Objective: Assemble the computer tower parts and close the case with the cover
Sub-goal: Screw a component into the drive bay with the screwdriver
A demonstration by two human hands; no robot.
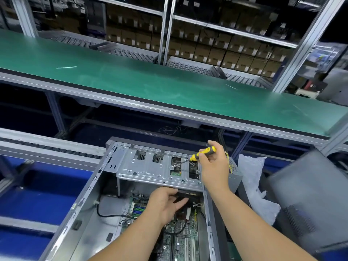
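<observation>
The case (131, 194) is laid on its side, open face up — so the inside can be reached from above. It lies directly under both hands.

A screwdriver (199, 154) is gripped in the right hand (212, 166), fingers curled round the yellow-black handle, shaft angled down and left. Its tip is set at a screw on the drive cage (150, 166), just left of that hand. The slant is judged to let the tip reach through the cage opening while the wrist stays clear of the case wall.

The left hand (165, 202) is held lower, beneath the cage's near edge, fingers loosely extended over a dark part below. Nothing is seen to be gripped; contact with the part cannot be told. Judged as steadying or supporting from beneath while the screw is driven.

The motherboard (180, 240) is seated on the case floor, between the forearms.

The cover (308, 204) — a dark panel — is stood apart, well right of the right hand, so closing is not yet done. White wrapping (252, 178) lies between it and the case.
</observation>
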